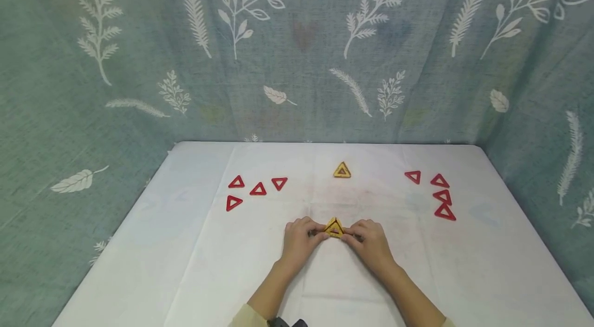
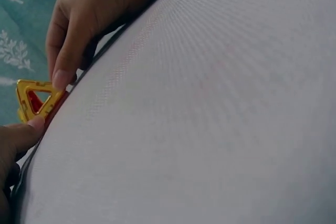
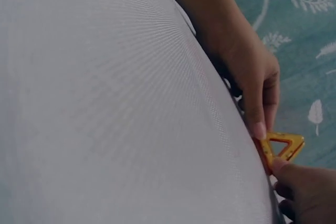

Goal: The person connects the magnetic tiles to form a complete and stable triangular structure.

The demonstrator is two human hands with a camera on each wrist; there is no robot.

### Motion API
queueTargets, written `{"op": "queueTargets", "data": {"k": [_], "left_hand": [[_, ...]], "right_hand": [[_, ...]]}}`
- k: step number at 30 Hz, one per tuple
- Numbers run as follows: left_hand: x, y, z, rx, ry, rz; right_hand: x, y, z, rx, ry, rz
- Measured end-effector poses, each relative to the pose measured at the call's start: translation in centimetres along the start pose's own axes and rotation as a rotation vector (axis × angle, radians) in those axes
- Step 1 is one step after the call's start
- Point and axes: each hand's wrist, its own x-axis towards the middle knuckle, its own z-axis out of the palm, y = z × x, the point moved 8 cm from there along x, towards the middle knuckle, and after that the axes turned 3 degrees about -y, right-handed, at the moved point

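Both hands meet at a small yellow triangular piece [image 1: 334, 228] on the near middle of the white table. It looks built up from open triangle frames, and red shows inside and under the yellow in the left wrist view [image 2: 38, 98]. The left hand [image 1: 299, 242] pinches its left side between thumb and fingers. On the opposite side, the right hand [image 1: 371, 244] pinches it the same way. Farther back stands a similar yellow triangular piece [image 1: 342, 170], untouched, with reddish colour in its middle.
Several flat red triangle frames, one of them a red triangle [image 1: 258, 189], lie spread at the left. Several more are at the right, where a red triangle [image 1: 445, 212] touches another red triangle [image 1: 443, 197]. A patterned green curtain [image 1: 301, 59] hangs behind the white table [image 1: 223, 265].
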Motion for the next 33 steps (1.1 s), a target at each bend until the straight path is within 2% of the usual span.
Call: {"op": "queueTargets", "data": {"k": [5,9,13,18,24,31,33], "left_hand": [[0.9,-0.1,0.7,-0.076,-0.038,-0.024],[1.3,-0.1,1.0,-0.089,-0.030,-0.039],[2.0,0.0,1.3,-0.069,-0.018,-0.043],[3.0,-0.2,2.1,-0.049,-0.035,-0.073],[4.3,-0.6,2.6,-0.024,-0.023,-0.100],[5.6,-0.7,3.0,-0.003,0.021,-0.113],[6.1,-0.9,3.1,0.013,0.032,-0.125]], "right_hand": [[0.5,0.4,-0.3,-0.022,0.011,0.065],[0.8,0.8,-0.3,-0.018,0.005,0.088],[1.1,1.5,-0.2,-0.037,0.005,0.128],[1.6,2.7,-0.1,-0.032,-0.006,0.199],[2.6,4.0,0.2,-0.003,-0.028,0.230],[3.4,5.9,1.1,-0.037,-0.103,0.398],[3.8,6.2,1.2,-0.053,-0.103,0.410]]}}
